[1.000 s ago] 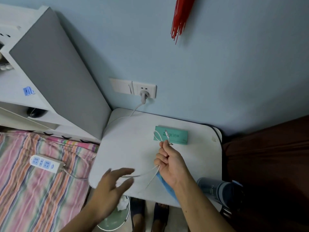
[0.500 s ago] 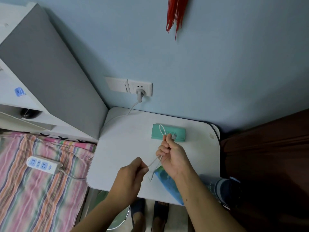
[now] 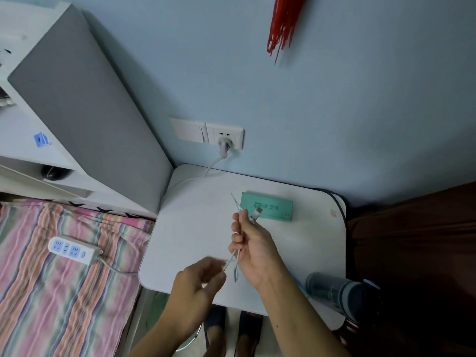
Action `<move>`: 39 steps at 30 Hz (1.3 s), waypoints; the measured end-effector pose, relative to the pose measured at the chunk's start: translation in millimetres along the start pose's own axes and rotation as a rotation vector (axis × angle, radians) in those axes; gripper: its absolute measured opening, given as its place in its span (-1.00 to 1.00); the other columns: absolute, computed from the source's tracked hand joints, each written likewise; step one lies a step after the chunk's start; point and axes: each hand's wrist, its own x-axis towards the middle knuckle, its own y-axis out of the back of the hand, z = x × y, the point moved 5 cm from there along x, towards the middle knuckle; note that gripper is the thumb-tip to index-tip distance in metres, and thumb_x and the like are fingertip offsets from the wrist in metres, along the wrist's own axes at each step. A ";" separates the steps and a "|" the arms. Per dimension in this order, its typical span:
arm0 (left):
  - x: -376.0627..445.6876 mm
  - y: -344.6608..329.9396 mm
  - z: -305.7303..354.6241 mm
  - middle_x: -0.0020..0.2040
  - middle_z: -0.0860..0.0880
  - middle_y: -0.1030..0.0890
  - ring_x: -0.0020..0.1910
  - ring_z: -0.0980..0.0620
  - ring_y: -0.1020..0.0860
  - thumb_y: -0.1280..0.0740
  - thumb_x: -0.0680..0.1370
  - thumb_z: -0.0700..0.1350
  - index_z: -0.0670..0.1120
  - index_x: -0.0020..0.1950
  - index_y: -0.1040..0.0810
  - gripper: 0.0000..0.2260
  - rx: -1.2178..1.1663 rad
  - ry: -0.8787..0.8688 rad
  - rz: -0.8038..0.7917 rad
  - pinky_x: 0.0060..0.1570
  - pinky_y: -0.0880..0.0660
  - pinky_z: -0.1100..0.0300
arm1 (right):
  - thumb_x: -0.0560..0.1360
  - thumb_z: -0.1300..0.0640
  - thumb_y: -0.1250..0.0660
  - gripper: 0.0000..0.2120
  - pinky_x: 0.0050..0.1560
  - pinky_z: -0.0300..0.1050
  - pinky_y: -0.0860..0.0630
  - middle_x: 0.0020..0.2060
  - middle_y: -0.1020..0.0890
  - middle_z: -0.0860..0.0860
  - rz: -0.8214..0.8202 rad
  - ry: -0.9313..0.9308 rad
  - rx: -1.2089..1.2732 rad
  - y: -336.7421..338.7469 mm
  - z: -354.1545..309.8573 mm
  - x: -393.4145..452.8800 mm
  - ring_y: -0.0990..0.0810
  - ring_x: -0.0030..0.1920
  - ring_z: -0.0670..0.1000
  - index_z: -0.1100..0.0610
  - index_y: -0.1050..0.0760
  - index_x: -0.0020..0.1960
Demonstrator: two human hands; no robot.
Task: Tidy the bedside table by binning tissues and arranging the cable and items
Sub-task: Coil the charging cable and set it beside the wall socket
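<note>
Head view, and we start at the far left, where a white power strip (image 3: 73,249) with blue sockets lies flat on the striped bedspread (image 3: 51,292). Its grey cord trails off towards the desk (image 3: 185,228). Above it we see the grey side panel (image 3: 85,106) of the shelving, standing right up against the desk's left edge.

On to the desk itself, white with rounded corners. At its back a grey plug (image 3: 224,146) sits in the wall socket (image 3: 226,137), and its lead drops onto the desk's back left corner.

Now our left hand (image 3: 199,287), low over the front edge and blurred. Its fingertips are pinched shut on one end of the thin white cable (image 3: 237,247). The cable runs up and right into our right hand (image 3: 251,243), which is closed around several folded strands of it. A small loop hangs below that fist, a thin strand pokes out above it, and the white connector sticks out at the top.

Just behind the right hand, the teal box (image 3: 268,206) lies flat near the back of the desk. Further right, at the front right corner, a dark bottle (image 3: 337,292) lies on its side, partly over the edge. High on the blue wall, a red tassel (image 3: 283,21) hangs.
</note>
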 end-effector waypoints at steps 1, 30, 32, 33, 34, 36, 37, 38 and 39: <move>3.7 3.3 4.2 -0.03 0.09 -0.71 -0.04 0.22 -0.64 -0.37 0.52 -0.21 0.09 0.14 -0.60 -0.74 -0.009 -0.008 0.053 0.09 -0.57 0.10 | 0.41 0.04 -0.38 -0.78 -0.55 -0.36 -0.29 -0.45 -0.55 -0.03 -0.003 0.001 -0.042 -0.8 0.0 -0.9 -0.39 -0.53 -0.16 0.20 -0.55 -0.10; 81.0 25.1 36.8 -0.54 -0.10 -0.49 -0.62 0.06 -0.24 -0.16 0.63 -0.17 -0.20 -0.13 -0.51 -0.78 -0.379 0.312 -0.010 -0.58 -0.25 0.26 | 0.65 0.06 -0.14 -0.67 -0.40 -0.26 -0.44 -0.34 -0.69 0.07 0.070 0.141 -0.689 2.0 -9.2 -23.1 -0.58 -0.43 0.01 0.16 -0.46 -0.23; 75.3 20.6 41.0 -0.54 -0.11 -0.49 -0.64 0.07 -0.23 -0.10 0.64 -0.16 -0.17 -0.13 -0.46 -0.78 -0.365 0.243 0.048 -0.57 -0.21 0.24 | 0.66 0.07 -0.11 -0.64 -0.40 -0.25 -0.49 -0.35 -0.71 0.07 0.132 0.173 -0.684 0.0 -7.2 -24.3 -0.55 -0.47 0.00 0.18 -0.45 -0.24; 71.7 17.1 44.6 -0.53 -0.13 -0.50 -0.64 0.08 -0.24 -0.09 0.65 -0.15 -0.16 -0.12 -0.45 -0.78 -0.355 0.193 0.049 -0.58 -0.21 0.24 | 0.66 0.08 -0.11 -0.64 -0.40 -0.29 -0.50 -0.34 -0.72 0.06 0.163 0.198 -0.685 -0.3 -6.6 -25.2 -0.56 -0.48 -0.01 0.18 -0.47 -0.23; 67.7 13.5 48.0 -0.52 -0.16 -0.50 -0.63 0.07 -0.24 -0.08 0.65 -0.13 -0.16 -0.12 -0.43 -0.77 -0.350 0.144 0.038 -0.59 -0.20 0.25 | 0.66 0.09 -0.11 -0.65 -0.37 -0.34 -0.50 -0.33 -0.72 0.04 0.189 0.229 -0.690 -0.6 -6.7 -26.1 -0.60 -0.44 -0.05 0.18 -0.51 -0.21; 59.0 6.3 53.3 -0.50 -0.20 -0.53 -0.61 0.04 -0.24 -0.08 0.66 -0.09 -0.18 -0.11 -0.41 -0.76 -0.333 0.072 0.007 -0.60 -0.20 0.26 | 0.66 0.11 -0.11 -0.66 -0.25 -0.38 -0.49 -0.28 -0.74 -0.01 0.224 0.285 -0.688 -2.5 -10.7 -26.1 -0.69 -0.26 -0.14 0.15 -0.56 -0.17; 54.6 2.5 54.5 -0.50 -0.21 -0.55 -0.60 0.03 -0.25 -0.09 0.66 -0.07 -0.19 -0.09 -0.40 -0.75 -0.318 0.043 -0.004 -0.61 -0.21 0.27 | 0.66 0.12 -0.11 -0.67 -0.17 -0.34 -0.50 -0.25 -0.75 -0.04 0.229 0.293 -0.662 -3.7 -13.7 -24.9 -0.70 -0.17 -0.15 0.15 -0.57 -0.15; 49.9 -1.8 55.2 -0.49 -0.21 -0.56 -0.61 0.02 -0.26 -0.09 0.67 -0.07 -0.20 -0.08 -0.40 -0.75 -0.300 0.014 -0.013 -0.61 -0.22 0.28 | 0.66 0.12 -0.11 -0.68 -0.10 -0.27 -0.53 -0.22 -0.75 -0.04 0.224 0.282 -0.601 -5.8 -16.6 -23.4 -0.71 -0.13 -0.12 0.18 -0.57 -0.11; 44.9 -6.4 55.3 -0.48 -0.21 -0.56 -0.61 0.02 -0.29 -0.10 0.67 -0.07 -0.20 -0.08 -0.40 -0.76 -0.287 -0.009 -0.023 -0.61 -0.24 0.28 | 0.66 0.12 -0.10 -0.69 -0.08 -0.21 -0.57 -0.18 -0.76 -0.02 0.208 0.263 -0.520 -8.9 -18.7 -22.3 -0.72 -0.11 -0.07 0.21 -0.56 -0.07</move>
